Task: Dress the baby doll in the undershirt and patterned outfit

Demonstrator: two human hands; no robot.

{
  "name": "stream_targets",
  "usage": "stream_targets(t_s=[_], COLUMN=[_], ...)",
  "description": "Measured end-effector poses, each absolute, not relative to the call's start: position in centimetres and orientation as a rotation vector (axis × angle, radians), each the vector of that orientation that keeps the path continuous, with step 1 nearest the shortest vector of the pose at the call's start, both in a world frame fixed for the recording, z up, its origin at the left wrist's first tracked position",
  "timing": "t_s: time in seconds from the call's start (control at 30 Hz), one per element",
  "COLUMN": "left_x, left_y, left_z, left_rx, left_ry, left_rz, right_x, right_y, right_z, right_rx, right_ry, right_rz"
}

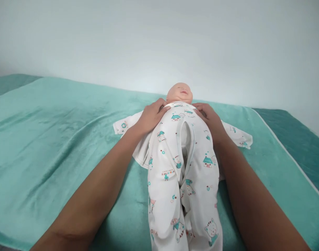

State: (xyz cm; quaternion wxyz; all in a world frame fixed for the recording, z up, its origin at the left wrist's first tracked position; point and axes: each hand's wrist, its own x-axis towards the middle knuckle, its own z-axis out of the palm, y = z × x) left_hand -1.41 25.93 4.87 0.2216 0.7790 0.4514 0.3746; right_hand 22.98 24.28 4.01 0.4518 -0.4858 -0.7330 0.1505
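A baby doll (179,91) lies on its back, its head at the far end and its body covered by clothing. Over its front are spread white baby pants (164,139) with an open crotch slit and printed cartoon animals and houses. My left hand (154,114) holds the pants' upper edge at the doll's left-of-view shoulder, thumb on top of the cloth. At the opposite upper corner, my right hand (207,115) is closed on the same edge, its fingertips partly hidden. A white baby shirt (128,122) lies beneath, its sleeves stretched out to both sides.
A light green plush blanket (57,146) with soft wrinkles lies under the doll. Darker green quilted bedding (292,139) shows at the right and far left. A plain pale wall (149,42) rises directly behind the doll's head.
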Motion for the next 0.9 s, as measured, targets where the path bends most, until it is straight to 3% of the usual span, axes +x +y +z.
stream_targets(t_s=[0.1, 0.23, 0.53, 0.9], left_x=[-1.4, -0.8, 0.1, -0.8], left_y=[26.4, 27.6, 29.0, 27.4], left_z=[5.1, 5.0, 4.3, 4.0], left_rx=[2.091, 2.006, 1.903, 2.141], left_ry=[1.291, 1.380, 1.552, 1.233], left_rz=[1.004, 1.085, 1.192, 1.090], right_x=[23.1, 22.8, 22.8, 22.6], right_y=[24.4, 24.6, 26.3, 24.2], right_z=[4.4, 5.3, 5.6, 5.0], right_rx=[-1.363, -1.564, -1.645, -1.261], right_ry=[-1.803, -1.759, -1.712, -1.929], right_rz=[0.464, 0.287, 0.264, 0.333])
